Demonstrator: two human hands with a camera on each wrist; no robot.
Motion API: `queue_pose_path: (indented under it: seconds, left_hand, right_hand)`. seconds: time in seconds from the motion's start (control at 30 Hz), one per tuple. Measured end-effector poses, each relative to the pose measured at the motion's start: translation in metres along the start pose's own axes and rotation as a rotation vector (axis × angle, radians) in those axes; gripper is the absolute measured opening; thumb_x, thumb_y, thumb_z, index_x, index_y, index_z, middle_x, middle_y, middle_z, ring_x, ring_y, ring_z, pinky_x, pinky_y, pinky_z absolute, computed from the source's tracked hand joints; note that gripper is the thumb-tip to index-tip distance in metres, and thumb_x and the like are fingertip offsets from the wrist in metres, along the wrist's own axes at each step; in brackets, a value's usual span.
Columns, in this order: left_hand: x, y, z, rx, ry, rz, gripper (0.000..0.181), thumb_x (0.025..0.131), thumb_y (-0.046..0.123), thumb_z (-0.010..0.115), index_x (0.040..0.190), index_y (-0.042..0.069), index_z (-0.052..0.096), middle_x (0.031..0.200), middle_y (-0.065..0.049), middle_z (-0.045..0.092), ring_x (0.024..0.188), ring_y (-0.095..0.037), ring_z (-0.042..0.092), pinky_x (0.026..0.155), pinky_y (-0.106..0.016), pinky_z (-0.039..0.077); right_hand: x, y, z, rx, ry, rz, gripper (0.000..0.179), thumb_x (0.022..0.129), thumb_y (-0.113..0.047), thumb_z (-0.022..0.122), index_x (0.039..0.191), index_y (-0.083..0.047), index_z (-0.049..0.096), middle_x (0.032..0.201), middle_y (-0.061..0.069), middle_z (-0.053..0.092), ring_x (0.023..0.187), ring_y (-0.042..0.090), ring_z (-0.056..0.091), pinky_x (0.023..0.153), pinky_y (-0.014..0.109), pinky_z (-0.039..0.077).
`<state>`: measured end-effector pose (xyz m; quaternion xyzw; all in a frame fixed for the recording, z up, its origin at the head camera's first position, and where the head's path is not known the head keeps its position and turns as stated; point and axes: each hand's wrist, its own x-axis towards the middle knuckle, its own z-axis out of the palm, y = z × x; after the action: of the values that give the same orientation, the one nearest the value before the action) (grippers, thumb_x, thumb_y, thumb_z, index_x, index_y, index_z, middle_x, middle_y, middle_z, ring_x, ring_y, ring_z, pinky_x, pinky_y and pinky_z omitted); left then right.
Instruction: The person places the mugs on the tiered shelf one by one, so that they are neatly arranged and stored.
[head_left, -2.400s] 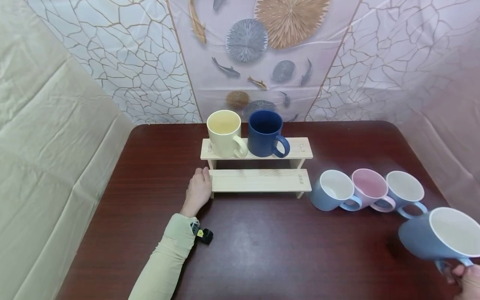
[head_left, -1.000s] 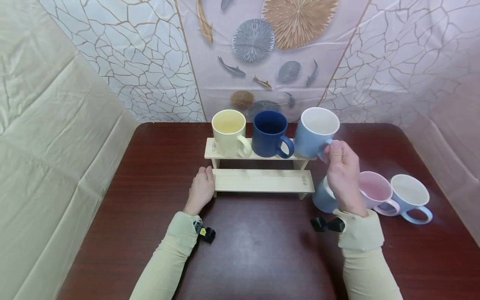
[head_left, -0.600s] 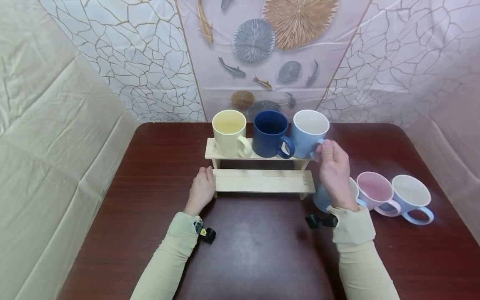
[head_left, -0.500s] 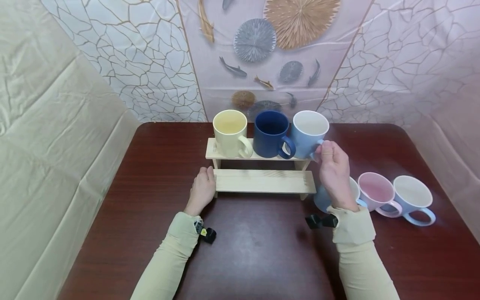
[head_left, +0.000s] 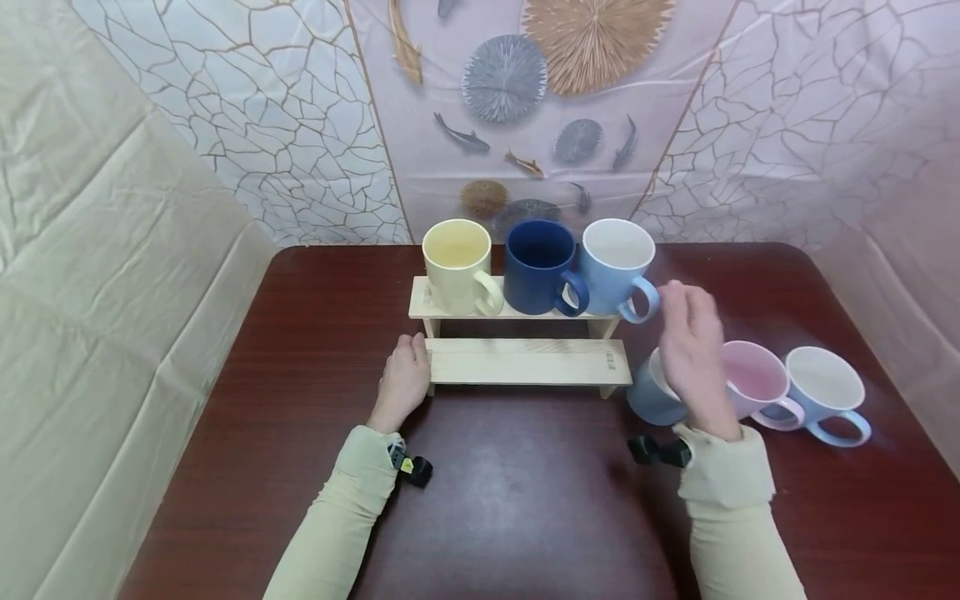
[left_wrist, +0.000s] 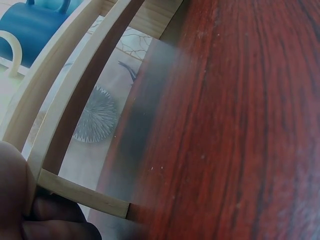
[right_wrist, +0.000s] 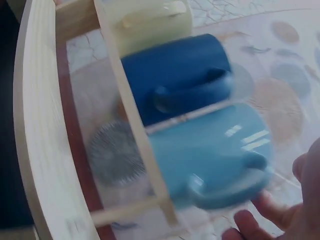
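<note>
A two-step wooden rack (head_left: 525, 362) stands on the table, its left end gripped by my left hand (head_left: 405, 379). In the left wrist view the thumb and fingers (left_wrist: 62, 230) lie around the board's end and leg. On the upper step a yellow mug (head_left: 459, 283), a navy blue mug (head_left: 534, 283) and a light blue mug (head_left: 609, 279) stand upright in a row. My right hand (head_left: 693, 350) is just right of the light blue mug's handle, holding nothing, fingers loosely extended. The right wrist view has its fingertips beside that handle (right_wrist: 232, 192).
Right of the rack, another light blue mug (head_left: 651, 392), partly hidden by my right hand, stands beside a pink mug (head_left: 753, 379) and a third light blue mug (head_left: 821, 387). The dark red table (head_left: 517, 492) ends at a patterned cloth backdrop (head_left: 300, 125).
The right hand brought the light blue mug from the right front onto the upper step, beside the navy one, then let go and drew back right. The left hand stays at the rack's end.
</note>
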<state>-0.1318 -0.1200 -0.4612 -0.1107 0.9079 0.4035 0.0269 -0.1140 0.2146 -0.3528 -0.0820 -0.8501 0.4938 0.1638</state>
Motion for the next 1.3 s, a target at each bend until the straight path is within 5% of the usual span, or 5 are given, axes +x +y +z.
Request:
queue_pose_path:
  seconds: [0.27, 0.6, 0.77, 0.97, 1.3]
  left_hand:
    - [-0.001, 0.002, -0.002, -0.008, -0.017, 0.0, 0.041, 0.107, 0.035, 0.026, 0.101, 0.003, 0.052, 0.085, -0.014, 0.057, 0.086, -0.035, 0.06, 0.07, -0.05, 0.046]
    - [-0.003, 0.0, -0.005, -0.015, -0.01, 0.022, 0.042, 0.107, 0.035, 0.026, 0.101, 0.003, 0.052, 0.083, -0.015, 0.056, 0.087, -0.036, 0.061, 0.07, -0.051, 0.046]
    - [-0.002, 0.0, -0.003, -0.019, -0.019, 0.012, 0.042, 0.107, 0.036, 0.026, 0.101, 0.003, 0.052, 0.084, -0.014, 0.056, 0.087, -0.036, 0.061, 0.071, -0.052, 0.045]
    - [-0.003, 0.0, -0.001, -0.024, -0.029, 0.014, 0.043, 0.106, 0.038, 0.025, 0.099, 0.004, 0.051, 0.082, -0.013, 0.054, 0.083, -0.034, 0.059, 0.069, -0.05, 0.045]
    - [0.0, -0.001, -0.001, -0.019, -0.003, 0.018, 0.039, 0.107, 0.033, 0.027, 0.097, 0.004, 0.051, 0.082, -0.015, 0.055, 0.088, -0.037, 0.061, 0.071, -0.053, 0.046]
  right_hand:
    - [-0.056, 0.027, -0.04, -0.127, 0.24, -0.059, 0.025, 0.099, -0.02, 0.055, 0.109, 0.002, 0.06, 0.1, -0.006, 0.048, 0.098, 0.0, 0.04, 0.081, 0.019, 0.034]
    - [-0.102, 0.081, -0.047, -0.248, 0.237, 0.079, 0.027, 0.094, -0.009, 0.059, 0.114, 0.008, 0.052, 0.115, 0.027, 0.045, 0.114, 0.043, 0.038, 0.093, 0.05, 0.026]
    - [-0.107, 0.092, -0.041, -0.243, 0.235, 0.106, 0.033, 0.093, -0.009, 0.061, 0.119, 0.007, 0.047, 0.122, 0.026, 0.042, 0.116, 0.039, 0.04, 0.099, 0.043, 0.029]
    - [-0.101, 0.096, -0.038, -0.253, 0.253, 0.191, 0.038, 0.094, -0.016, 0.061, 0.122, 0.005, 0.045, 0.119, 0.019, 0.04, 0.1, 0.022, 0.048, 0.08, 0.016, 0.037]
    - [-0.098, 0.096, -0.039, -0.281, 0.224, 0.112, 0.042, 0.093, -0.014, 0.065, 0.126, 0.002, 0.047, 0.116, 0.02, 0.044, 0.097, 0.022, 0.045, 0.082, 0.019, 0.034]
